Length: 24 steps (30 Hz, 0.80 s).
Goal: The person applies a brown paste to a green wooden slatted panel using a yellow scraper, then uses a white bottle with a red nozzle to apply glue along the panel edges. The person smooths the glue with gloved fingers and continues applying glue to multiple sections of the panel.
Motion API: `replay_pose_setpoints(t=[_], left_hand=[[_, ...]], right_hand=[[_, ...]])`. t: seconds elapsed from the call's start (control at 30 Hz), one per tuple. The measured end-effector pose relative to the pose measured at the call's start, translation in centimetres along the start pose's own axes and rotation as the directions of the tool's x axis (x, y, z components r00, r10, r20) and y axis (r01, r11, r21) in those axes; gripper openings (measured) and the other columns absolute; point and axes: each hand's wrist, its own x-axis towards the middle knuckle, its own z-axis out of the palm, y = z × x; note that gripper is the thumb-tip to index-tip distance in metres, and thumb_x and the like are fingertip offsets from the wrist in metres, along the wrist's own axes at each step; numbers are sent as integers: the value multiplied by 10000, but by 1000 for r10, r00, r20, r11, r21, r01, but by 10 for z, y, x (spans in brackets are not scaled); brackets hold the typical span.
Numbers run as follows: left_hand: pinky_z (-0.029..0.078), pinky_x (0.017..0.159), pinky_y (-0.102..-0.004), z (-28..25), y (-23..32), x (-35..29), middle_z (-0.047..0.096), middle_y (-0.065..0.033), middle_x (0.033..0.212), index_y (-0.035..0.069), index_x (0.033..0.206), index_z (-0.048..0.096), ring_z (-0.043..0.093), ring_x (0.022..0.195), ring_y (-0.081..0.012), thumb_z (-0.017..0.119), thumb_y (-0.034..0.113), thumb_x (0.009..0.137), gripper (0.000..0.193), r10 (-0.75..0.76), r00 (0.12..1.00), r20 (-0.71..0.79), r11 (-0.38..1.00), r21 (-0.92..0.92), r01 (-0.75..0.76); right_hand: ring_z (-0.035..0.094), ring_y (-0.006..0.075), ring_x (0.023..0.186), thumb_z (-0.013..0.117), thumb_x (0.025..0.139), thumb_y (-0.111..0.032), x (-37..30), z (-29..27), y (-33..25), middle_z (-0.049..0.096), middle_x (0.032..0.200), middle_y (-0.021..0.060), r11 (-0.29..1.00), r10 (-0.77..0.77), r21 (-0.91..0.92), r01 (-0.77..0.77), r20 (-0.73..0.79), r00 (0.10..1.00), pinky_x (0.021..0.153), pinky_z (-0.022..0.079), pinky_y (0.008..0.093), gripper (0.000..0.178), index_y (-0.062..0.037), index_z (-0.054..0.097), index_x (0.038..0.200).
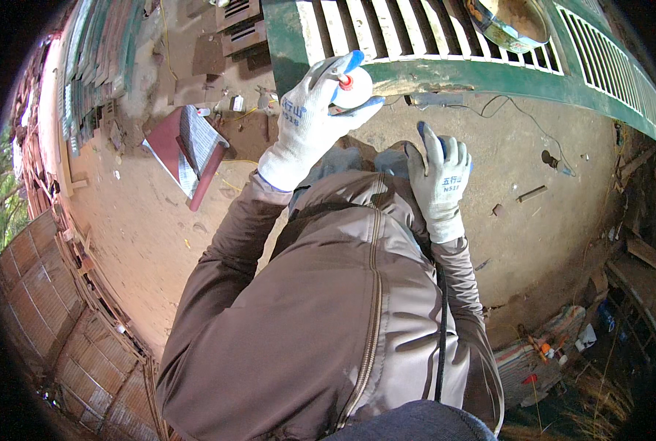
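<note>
My left hand (304,128), in a white work glove with blue fingertips, is closed round a small white bottle (357,92) with a red tip, at the near edge of a green wooden frame (446,76). White slats fill openings in that frame. Most of the bottle's side is hidden by my fingers. My right hand (443,180), gloved the same way, hangs in front of my body, nearer to me than the frame. Its fingers are apart, a little bent, and hold nothing.
A round open tin (515,29) stands on the slats. Dark red sheet material with a printed underside (188,151) lies on the floor at left. Stacked green slatted pieces (96,81) lean at far left. A thin cable (523,110) hangs by the frame; an offcut (532,194) lies right.
</note>
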Motion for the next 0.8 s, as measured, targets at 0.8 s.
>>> replay_pose_setpoints(t=[0.8], left_hand=[[611, 844, -373, -22, -8, -18, 702, -133, 1208, 63, 1335, 651, 733, 1019, -268, 957, 313, 742, 712, -115, 990, -78, 992, 42, 118]], right_hand=[[719, 285, 695, 628, 939, -137, 48, 2, -25, 712, 827, 115, 960, -50, -253, 120, 265, 963, 637, 586, 423, 709, -237, 423, 1611]])
